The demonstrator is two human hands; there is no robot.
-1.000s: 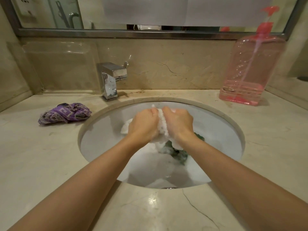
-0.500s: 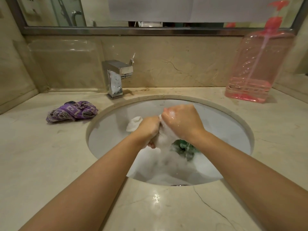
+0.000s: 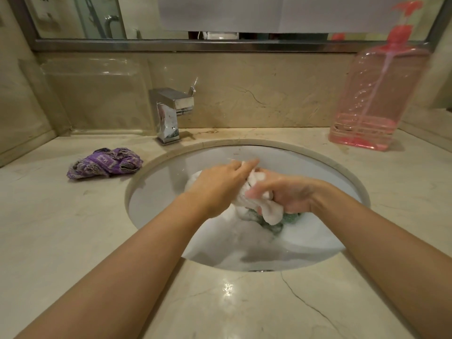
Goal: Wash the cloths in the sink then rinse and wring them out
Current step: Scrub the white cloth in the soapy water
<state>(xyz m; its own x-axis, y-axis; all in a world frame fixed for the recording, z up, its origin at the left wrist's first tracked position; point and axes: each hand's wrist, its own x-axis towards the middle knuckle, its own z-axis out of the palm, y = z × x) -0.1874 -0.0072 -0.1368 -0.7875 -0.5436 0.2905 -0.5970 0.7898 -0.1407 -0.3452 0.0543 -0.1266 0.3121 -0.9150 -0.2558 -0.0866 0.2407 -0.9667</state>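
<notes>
Over the white sink (image 3: 161,182), both my hands work a soapy white cloth (image 3: 264,206). My right hand (image 3: 286,192) is closed around its bunched middle, with a flap hanging below the fingers. My left hand (image 3: 220,184) lies on the cloth's upper left side, fingers stretched and pinching its top edge. A green cloth (image 3: 274,223) lies in the foamy water right under the white one, mostly hidden. A crumpled purple patterned cloth (image 3: 105,162) rests on the counter left of the sink.
A chrome faucet (image 3: 171,113) stands behind the sink's left rim. A big pink pump bottle (image 3: 374,99) stands at the back right. The marble counter (image 3: 61,228) surrounds the basin, with a mirror frame (image 3: 171,44) above the backsplash.
My right hand has dropped lower and turned, squeezing the cloth from the right. My left hand rose and opened its fingers over the cloth's top. The view has shifted slightly.
</notes>
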